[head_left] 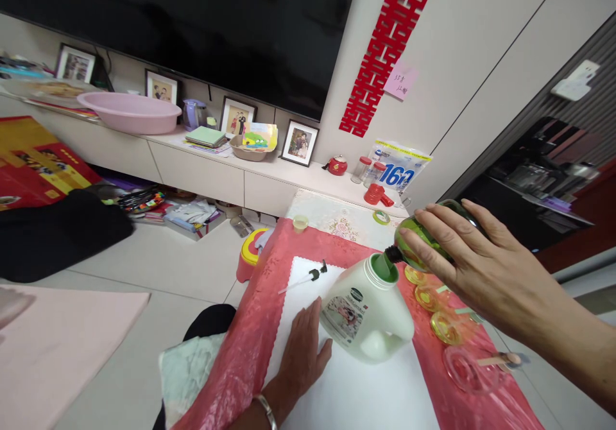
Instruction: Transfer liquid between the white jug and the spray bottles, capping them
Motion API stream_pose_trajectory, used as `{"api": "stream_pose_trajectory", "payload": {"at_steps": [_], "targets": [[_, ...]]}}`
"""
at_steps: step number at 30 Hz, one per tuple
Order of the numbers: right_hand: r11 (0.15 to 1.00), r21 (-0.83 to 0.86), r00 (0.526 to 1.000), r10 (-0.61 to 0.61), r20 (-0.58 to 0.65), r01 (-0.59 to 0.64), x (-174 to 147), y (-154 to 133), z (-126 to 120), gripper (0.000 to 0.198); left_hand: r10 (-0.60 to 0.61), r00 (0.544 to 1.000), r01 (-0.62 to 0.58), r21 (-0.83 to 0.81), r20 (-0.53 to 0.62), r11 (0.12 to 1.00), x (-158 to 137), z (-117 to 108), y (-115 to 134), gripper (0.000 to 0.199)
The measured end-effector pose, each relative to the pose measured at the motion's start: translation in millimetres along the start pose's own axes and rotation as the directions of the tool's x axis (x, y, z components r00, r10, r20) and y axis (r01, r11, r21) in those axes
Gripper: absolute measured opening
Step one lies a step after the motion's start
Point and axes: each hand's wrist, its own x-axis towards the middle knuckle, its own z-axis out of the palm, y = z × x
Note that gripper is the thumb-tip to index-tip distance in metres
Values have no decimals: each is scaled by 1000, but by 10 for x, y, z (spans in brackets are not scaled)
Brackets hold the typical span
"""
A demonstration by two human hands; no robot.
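My right hand (462, 244) is wrapped round a green see-through bottle (407, 224), tipped with its black neck at the mouth of a pale green jug (370, 308). Green shows inside the jug's mouth; whether liquid is flowing I cannot tell. The jug stands upright, with a printed label and a moulded handle. Beside it, my left hand (302, 346) rests with fingers stretched out on a white board (375, 398); its fingertips are close to the jug, and contact is unclear. A black pump head with a clear tube (314, 275) lies on the board behind that hand.
A red cloth (240, 359) covers the table. To the right are several yellow glass dishes (445, 327) and a pink clear bowl (469, 369). A small cup (300, 223) and green tape roll (382, 217) sit farther back. A low cabinet (202, 160) runs along the wall.
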Motion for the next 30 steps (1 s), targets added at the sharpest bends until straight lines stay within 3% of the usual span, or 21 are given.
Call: {"api": "stream_pose_trajectory", "payload": {"at_steps": [22, 27, 30], "targets": [[998, 23, 997, 64, 36, -64, -58, -68, 39, 33, -7, 1000, 7, -22, 4, 1000, -7, 18, -4, 86], [955, 151, 965, 241, 103, -255, -243, -106, 127, 48, -32, 999, 30, -41, -32, 999, -24, 68, -30, 83], [829, 361, 901, 423, 96, -428, -412, -151, 184, 53, -5, 999, 3, -48, -39, 999, -16, 80, -68, 81]]}}
